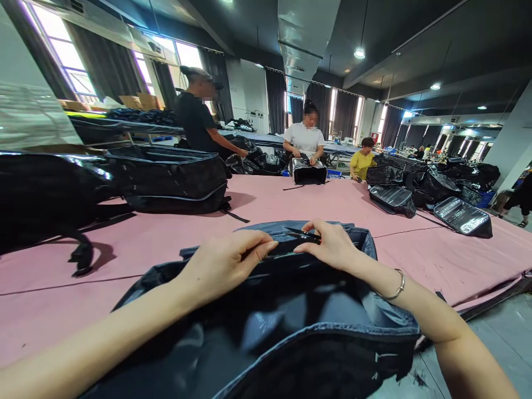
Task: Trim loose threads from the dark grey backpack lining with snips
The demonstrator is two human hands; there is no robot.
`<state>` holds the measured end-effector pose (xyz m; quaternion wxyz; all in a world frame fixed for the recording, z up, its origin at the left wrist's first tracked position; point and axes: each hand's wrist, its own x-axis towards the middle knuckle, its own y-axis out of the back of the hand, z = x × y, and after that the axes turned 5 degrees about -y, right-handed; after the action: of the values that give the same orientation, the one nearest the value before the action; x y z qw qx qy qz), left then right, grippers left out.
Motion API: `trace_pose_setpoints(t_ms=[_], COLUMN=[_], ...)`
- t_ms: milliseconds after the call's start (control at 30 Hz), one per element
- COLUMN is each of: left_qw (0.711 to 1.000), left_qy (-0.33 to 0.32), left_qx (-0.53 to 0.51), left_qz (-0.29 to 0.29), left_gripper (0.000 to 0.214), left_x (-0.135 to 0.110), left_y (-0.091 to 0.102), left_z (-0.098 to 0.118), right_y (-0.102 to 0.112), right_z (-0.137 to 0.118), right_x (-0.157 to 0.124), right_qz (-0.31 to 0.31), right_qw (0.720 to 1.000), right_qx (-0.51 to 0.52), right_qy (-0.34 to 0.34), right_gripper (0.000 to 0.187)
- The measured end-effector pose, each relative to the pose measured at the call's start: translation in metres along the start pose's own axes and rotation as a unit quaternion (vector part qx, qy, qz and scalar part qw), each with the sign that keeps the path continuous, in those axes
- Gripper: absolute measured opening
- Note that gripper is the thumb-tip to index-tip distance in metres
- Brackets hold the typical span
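A large black bag (344,360) lies wide open in front of me, its dark lining showing. In my right hand (334,246) is a small pair of black thread snips (300,235), blades pointing left over the bag's far edge. My left hand (233,257) is closed in a pinch just left of the blades, close to that same far edge. Whatever sits between its fingertips is too small to make out. Both forearms reach across the bag's opening.
The bag rests on a pink-covered table (266,202). More black bags (174,177) stand on the left, and a pile of them (432,185) lies at the right. Across the table a person in white (305,136) handles a bag; others work nearby.
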<state>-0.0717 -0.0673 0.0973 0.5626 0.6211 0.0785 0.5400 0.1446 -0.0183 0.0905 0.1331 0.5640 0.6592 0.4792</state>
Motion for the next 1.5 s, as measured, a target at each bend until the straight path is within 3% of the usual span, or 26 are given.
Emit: trace_pose_setpoints(t_ms=[133, 233, 400, 567, 767, 900, 1000, 1100, 1233, 1367, 1500], left_qw=[0.991, 0.974, 0.952, 0.952, 0.982, 0.986, 0.985, 0.992, 0.997, 0.993, 0.993], left_qy=[-0.054, -0.074, -0.027, -0.044, -0.03, -0.01, 0.005, 0.018, 0.032, -0.008, 0.001], left_qx=[0.122, 0.215, 0.305, 0.303, 0.185, 0.165, 0.17, 0.121, 0.063, 0.111, 0.108], left_qz=[0.01, 0.004, -0.008, -0.01, 0.009, 0.001, -0.013, -0.031, -0.031, -0.041, -0.05], left_gripper=[0.047, 0.051, 0.045, 0.037, 0.028, 0.026, 0.029, 0.033, 0.035, 0.039, 0.039], left_x=[-0.009, -0.012, -0.003, 0.008, 0.006, 0.006, 0.007, 0.007, 0.008, 0.009, 0.011], left_y=[-0.015, -0.022, -0.032, -0.041, -0.032, -0.029, -0.028, -0.028, -0.027, -0.028, -0.027], left_z=[-0.001, -0.004, 0.003, 0.008, -0.001, -0.001, -0.002, -0.005, -0.009, -0.009, -0.007], right_y=[-0.003, 0.001, 0.006, 0.007, 0.024, 0.025, 0.021, 0.019, 0.019, 0.015, 0.012], right_z=[0.0, -0.004, -0.007, -0.003, -0.001, 0.01, 0.022, 0.031, 0.034, 0.036, 0.037], right_x=[0.016, 0.026, 0.034, 0.035, 0.02, 0.014, 0.013, 0.014, 0.015, 0.016, 0.017], right_qz=[-0.016, -0.05, -0.08, -0.082, -0.018, 0.019, 0.062, 0.074, 0.065, 0.072, 0.079], right_qw=[0.999, 0.997, 0.995, 0.996, 0.999, 0.998, 0.982, 0.963, 0.943, 0.932, 0.924], right_qx=[-0.042, -0.047, -0.045, -0.045, -0.011, -0.037, -0.081, -0.135, -0.19, -0.21, -0.238], right_qy=[-0.006, -0.023, -0.042, -0.014, -0.036, 0.057, 0.161, 0.223, 0.265, 0.286, 0.29], right_gripper=[0.009, 0.013, 0.017, 0.022, 0.026, 0.015, 0.01, 0.01, 0.017, 0.018, 0.02])
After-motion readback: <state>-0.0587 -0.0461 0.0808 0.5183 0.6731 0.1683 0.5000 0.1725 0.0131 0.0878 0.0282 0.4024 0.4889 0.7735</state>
